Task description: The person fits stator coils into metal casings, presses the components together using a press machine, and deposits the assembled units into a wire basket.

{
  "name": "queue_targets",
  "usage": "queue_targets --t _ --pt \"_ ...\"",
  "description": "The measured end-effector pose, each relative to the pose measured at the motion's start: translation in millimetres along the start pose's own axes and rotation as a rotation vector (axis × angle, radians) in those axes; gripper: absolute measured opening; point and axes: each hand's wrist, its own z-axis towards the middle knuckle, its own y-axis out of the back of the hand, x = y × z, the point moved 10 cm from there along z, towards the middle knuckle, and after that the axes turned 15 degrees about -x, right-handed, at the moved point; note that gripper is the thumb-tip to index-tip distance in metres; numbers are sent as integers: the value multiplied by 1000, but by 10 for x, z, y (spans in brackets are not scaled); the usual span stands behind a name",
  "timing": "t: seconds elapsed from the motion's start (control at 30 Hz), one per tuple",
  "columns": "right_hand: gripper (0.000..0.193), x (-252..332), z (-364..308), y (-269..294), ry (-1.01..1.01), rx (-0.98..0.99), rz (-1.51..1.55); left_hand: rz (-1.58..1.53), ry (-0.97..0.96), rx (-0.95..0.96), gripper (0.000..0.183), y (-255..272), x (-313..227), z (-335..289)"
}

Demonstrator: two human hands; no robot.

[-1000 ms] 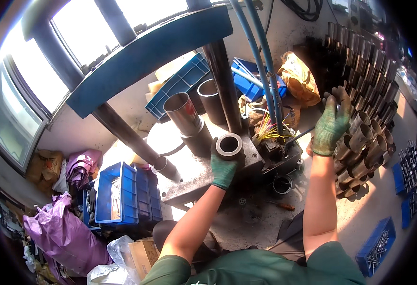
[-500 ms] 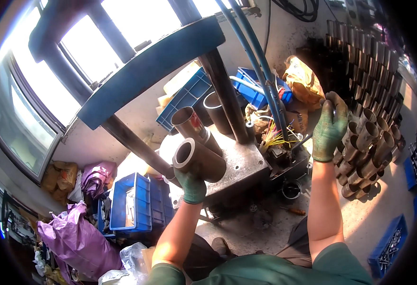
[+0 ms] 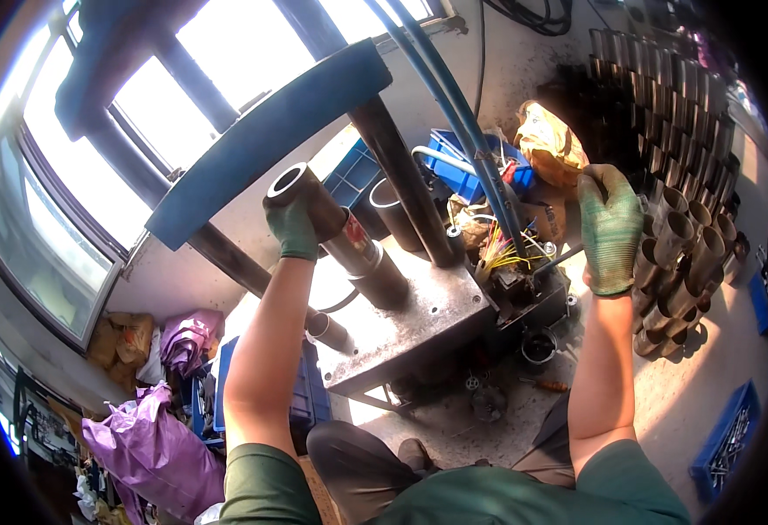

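My left hand (image 3: 294,229), in a green glove, is closed around a thick-walled metal sleeve (image 3: 318,208). That sleeve is tilted, its open end toward the upper left. Its lower end meets or overlaps the top of a thinner metal tube (image 3: 353,245) with a red mark; whether they touch I cannot tell. The tube rises from a dark thick cylinder (image 3: 382,282) on the steel press table (image 3: 436,328). My right hand (image 3: 611,229), also gloved, is raised beside a stack of metal tubes (image 3: 677,241). Its fingers look loosely bent, with nothing visible in them.
A blue press crossbeam (image 3: 270,131) and steel columns (image 3: 401,175) stand over the table. Another wide cylinder (image 3: 394,208) and a short tube (image 3: 327,331) sit on it. A lever (image 3: 561,261) and coloured wires (image 3: 502,254) are at its right. Purple sacks (image 3: 152,446) lie lower left.
My left hand has lifted the metal sleeve up and to the left, from in front of the standing tube to its upper end. My right hand has shifted only slightly.
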Motion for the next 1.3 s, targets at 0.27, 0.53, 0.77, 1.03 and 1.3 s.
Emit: queue_targets --t 0.27,0.53,0.77,1.03,1.3 --pt "15 -63 -3 -11 -75 25 79 98 -18 8 58 -124 122 -15" --pt "16 -87 5 3 -41 17 80 34 75 40 74 -74 163 -164" --pt "19 3 -12 99 -46 25 -51 5 135 66 74 -83 218 -211" --pt "21 -44 -15 92 -46 35 -66 -72 237 227 80 225 541 -324" --pt "17 -232 -12 80 -123 -44 74 632 330 -278 88 2343 1224 -1555"
